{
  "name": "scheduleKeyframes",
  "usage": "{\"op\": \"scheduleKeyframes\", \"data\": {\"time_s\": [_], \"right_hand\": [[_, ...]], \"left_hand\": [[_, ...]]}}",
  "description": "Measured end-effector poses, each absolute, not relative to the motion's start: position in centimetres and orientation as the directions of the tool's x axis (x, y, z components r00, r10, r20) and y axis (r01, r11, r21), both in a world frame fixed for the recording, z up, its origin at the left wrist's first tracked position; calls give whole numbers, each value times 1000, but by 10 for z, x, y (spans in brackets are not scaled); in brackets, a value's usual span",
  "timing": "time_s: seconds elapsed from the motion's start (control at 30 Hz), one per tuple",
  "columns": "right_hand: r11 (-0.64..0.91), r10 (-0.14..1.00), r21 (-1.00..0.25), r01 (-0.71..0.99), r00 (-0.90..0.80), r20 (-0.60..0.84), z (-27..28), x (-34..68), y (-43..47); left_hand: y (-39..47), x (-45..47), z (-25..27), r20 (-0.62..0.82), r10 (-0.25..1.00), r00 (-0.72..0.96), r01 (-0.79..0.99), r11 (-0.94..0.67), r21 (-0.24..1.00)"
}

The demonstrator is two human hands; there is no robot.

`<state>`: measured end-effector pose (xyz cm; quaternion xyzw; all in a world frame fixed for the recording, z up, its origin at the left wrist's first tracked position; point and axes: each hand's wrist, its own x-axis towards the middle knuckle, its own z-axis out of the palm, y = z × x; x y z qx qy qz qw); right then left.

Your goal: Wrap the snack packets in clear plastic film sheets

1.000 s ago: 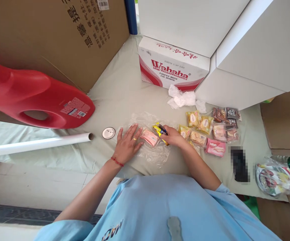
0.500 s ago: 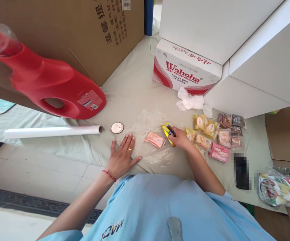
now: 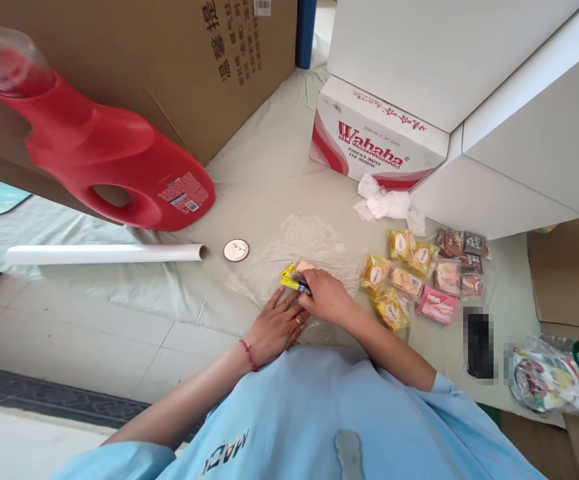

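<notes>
In my right hand (image 3: pixel 328 297) is a small yellow and dark snack packet (image 3: pixel 292 280), pinched between the fingers. My left hand (image 3: pixel 280 325) lies just below it, fingers stretched out over a clear plastic bag (image 3: pixel 264 283) on the cloth. The two hands meet at the fingertips. A pink snack packet (image 3: pixel 309 266) sits behind my right hand, which covers most of it. To the right lie several wrapped snacks: yellow packets (image 3: pixel 393 312), a pink nabati packet (image 3: pixel 437 305) and brown packets (image 3: pixel 471 284).
A round white disc (image 3: pixel 236 250) and a white tube (image 3: pixel 104 254) lie to the left, below a large red bottle (image 3: pixel 134 160). Behind stand a cardboard box (image 3: pixel 179 67) and a Wahaha carton (image 3: pixel 369 147), with crumpled white plastic (image 3: pixel 384 202) in front. A pixelated black object (image 3: pixel 478 343) is at right.
My right hand has moved left with the yellow and dark packet, over the pink one. My left hand has slid right and nearer to my body, meeting the right hand.
</notes>
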<state>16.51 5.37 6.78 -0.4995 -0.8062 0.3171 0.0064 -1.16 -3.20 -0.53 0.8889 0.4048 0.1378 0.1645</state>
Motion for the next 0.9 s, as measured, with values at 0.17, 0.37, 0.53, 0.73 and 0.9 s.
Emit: {"op": "scheduleKeyframes", "data": {"time_s": [0.17, 0.37, 0.53, 0.73, 0.9], "right_hand": [[346, 846, -376, 859, -459, -269, 56, 151, 50], [233, 841, -579, 781, -461, -284, 66, 165, 61], [-13, 931, -701, 713, -247, -269, 80, 200, 82], [73, 938, -620, 781, -265, -224, 83, 206, 94], [377, 828, -485, 789, -522, -206, 74, 185, 86]], "left_hand": [[-38, -15, -6, 95, 750, 655, 668, -633, 392], [-42, -21, -1, 97, 755, 648, 629, -603, 491], [-25, -36, 6, 38, 986, 161, 708, -142, 692], [-3, -43, 1, -53, 980, -193, 588, 159, 793], [1, -39, 13, -100, 932, -349, 273, 203, 940]]}}
